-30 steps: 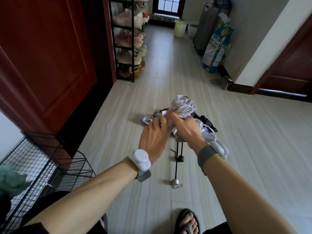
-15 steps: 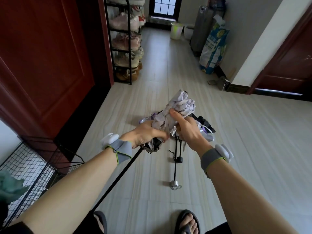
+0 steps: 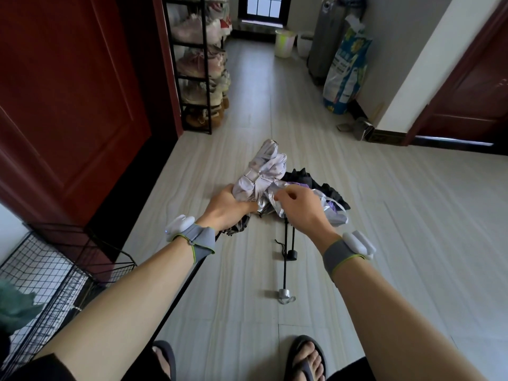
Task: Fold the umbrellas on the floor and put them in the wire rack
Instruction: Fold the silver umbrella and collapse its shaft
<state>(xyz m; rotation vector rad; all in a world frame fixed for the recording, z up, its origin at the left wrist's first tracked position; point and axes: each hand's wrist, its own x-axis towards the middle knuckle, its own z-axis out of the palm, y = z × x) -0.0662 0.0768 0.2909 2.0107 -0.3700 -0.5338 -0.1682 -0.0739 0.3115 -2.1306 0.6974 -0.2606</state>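
Head view; clock refs taken from frame ctr.

1. Left hand (image 3: pixel 228 209): fingers curled round the lower part of the lilac umbrella (image 3: pixel 262 171), gripping its gathered canopy. The canopy is bunched, tip toward 12 o'clock, and held clear of the floor (image 3: pixel 412 243). A black shaft (image 3: pixel 184 287) runs from under this hand toward 7 o'clock.
2. Right hand (image 3: pixel 301 207): just beside the left hand, at its 3 o'clock. Thumb and forefinger pinch a silver-lined fold of fabric; cannot tell which umbrella the fold belongs to.
3. Other umbrellas: a black umbrella (image 3: pixel 319 182) and a pale umbrella (image 3: pixel 334 213) lie on the floor at approx. ctr, partly hidden by the right hand. Two thin shafts extend toward 6 o'clock, ending in a black knob (image 3: pixel 292 254) and a silver handle (image 3: pixel 284 294).
4. Wire rack (image 3: pixel 55 273): at 8 o'clock, beside the red door (image 3: pixel 68 105), well apart from the umbrellas. It holds a green item (image 3: pixel 13 303), type not identifiable.
5. Shoe rack (image 3: pixel 198 64): at 11 o'clock.
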